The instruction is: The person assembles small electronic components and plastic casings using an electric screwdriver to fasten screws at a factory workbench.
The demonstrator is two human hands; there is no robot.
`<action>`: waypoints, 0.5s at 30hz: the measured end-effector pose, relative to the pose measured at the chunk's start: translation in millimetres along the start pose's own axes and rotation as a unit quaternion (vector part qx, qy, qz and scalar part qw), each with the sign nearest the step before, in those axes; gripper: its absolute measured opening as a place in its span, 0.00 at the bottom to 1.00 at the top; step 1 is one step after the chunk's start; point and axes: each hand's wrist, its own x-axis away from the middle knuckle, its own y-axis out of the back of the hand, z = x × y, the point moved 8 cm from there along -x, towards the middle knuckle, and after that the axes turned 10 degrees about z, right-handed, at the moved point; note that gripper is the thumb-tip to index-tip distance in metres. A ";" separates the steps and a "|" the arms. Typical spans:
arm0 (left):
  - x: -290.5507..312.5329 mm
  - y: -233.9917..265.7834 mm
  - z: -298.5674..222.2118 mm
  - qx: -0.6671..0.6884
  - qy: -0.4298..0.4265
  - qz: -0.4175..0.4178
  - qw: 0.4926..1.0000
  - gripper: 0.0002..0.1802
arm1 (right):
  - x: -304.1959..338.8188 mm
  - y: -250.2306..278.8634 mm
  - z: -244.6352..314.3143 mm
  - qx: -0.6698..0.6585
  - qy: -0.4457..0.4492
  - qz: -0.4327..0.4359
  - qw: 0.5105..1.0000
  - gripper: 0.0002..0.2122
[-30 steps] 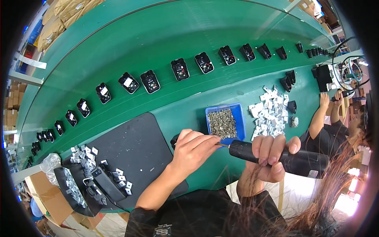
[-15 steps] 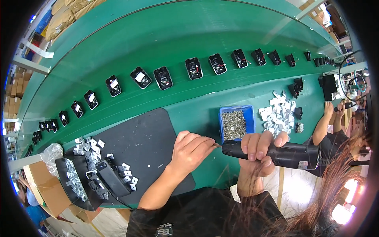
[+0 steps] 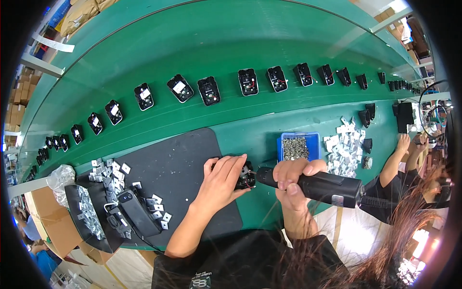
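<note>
- Black plastic housing (image 3: pixel 248 178), small and open-faced, sits in the left hand (image 3: pixel 221 177) of the person before me, at the near side of the green worktop (image 3: pixel 262 214); I can't tell whether it rests on the surface.
- Left fingers (image 3: pixel 234 166) curl over the housing's left side and far edge, with the thumb along its near edge, pinching it between them; its right part shows beyond them, with a bit of red wire.
- Right fingers wrap around a thick black power screwdriver (image 3: pixel 332 188); this right hand (image 3: pixel 292 179) holds it nearly level, nose pointing left at the housing. Whether the bit touches a screw is too small to tell.
- Beyond the screwdriver stands a blue bin (image 3: pixel 314 144) of small metal screws (image 3: pixel 294 148), with loose silvery plates (image 3: pixel 345 148) to its right.
- Left of the left hand, a dark mat (image 3: pixel 168 154) carries a long black case (image 3: pixel 137 212).
- Farther off, similar black housings (image 3: pixel 248 82) line a green belt (image 3: pixel 221 58).
</note>
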 end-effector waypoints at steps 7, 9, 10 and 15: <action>-5.6 4.2 -1.4 0.018 0.007 -0.019 1.000 0.43 | 0.6 -3.3 -10.3 0.000 0.003 0.029 1.000 0.20; -5.4 4.0 -2.8 0.022 0.008 -0.023 0.999 0.42 | 0.0 -3.9 -10.4 0.006 0.002 0.033 0.999 0.20; -5.8 3.6 -2.9 0.019 0.010 -0.027 0.999 0.42 | -0.5 -4.0 -11.0 0.012 0.002 0.036 0.999 0.20; -7.8 4.1 -3.7 0.014 0.008 -0.031 0.999 0.42 | -2.5 -9.0 -8.8 0.043 -0.012 0.032 0.998 0.18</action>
